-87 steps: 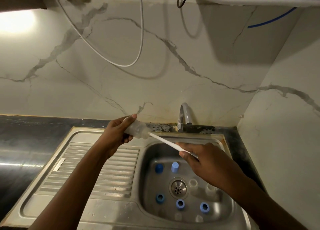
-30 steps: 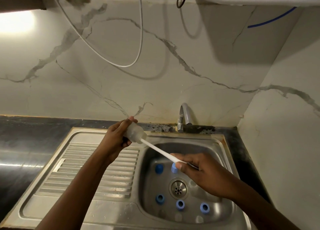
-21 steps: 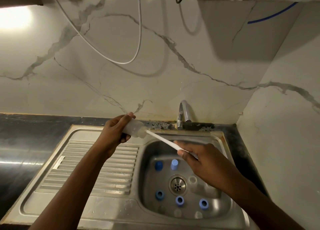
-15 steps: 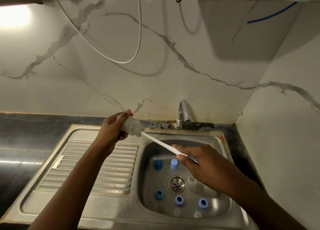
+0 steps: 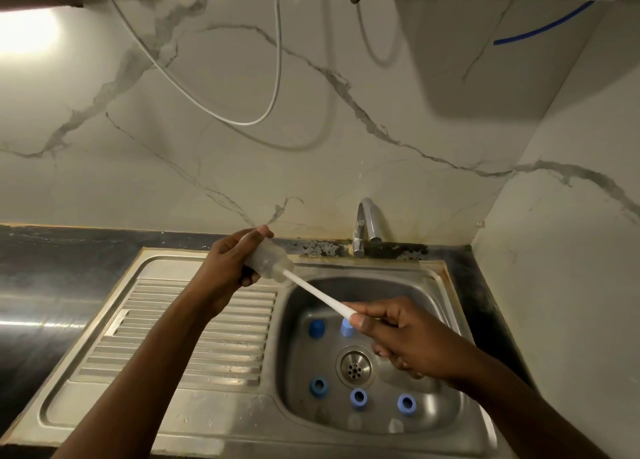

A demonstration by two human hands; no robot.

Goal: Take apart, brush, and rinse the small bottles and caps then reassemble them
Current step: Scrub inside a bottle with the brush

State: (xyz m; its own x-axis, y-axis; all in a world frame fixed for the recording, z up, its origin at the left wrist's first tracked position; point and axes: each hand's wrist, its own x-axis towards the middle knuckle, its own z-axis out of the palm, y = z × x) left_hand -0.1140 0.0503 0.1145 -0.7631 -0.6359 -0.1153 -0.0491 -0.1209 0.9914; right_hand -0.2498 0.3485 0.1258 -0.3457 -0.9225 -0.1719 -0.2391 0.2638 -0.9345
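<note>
My left hand (image 5: 227,268) grips a small translucent bottle (image 5: 268,262) over the left rim of the sink basin (image 5: 294,323), its mouth pointing right and down. My right hand (image 5: 401,337) pinches the white handle of a thin brush (image 5: 317,291); the brush head is hidden inside the bottle. Several blue caps lie on the basin floor, such as one (image 5: 317,327) at the back left and one (image 5: 358,397) in front of the drain (image 5: 355,367). Faint clear bottles sit near the basin's front wall (image 5: 394,424).
A chrome tap (image 5: 367,225) stands behind the basin with no water running. The ribbed steel drainboard (image 5: 180,334) lies to the left, with dark countertop (image 5: 52,285) beyond. A white cable (image 5: 221,112) hangs on the marble wall; another wall closes the right side.
The brush has slid back and forth in the bottle; now my right hand sits lower and farther from the bottle, with more handle showing. My left hand has shifted slightly.
</note>
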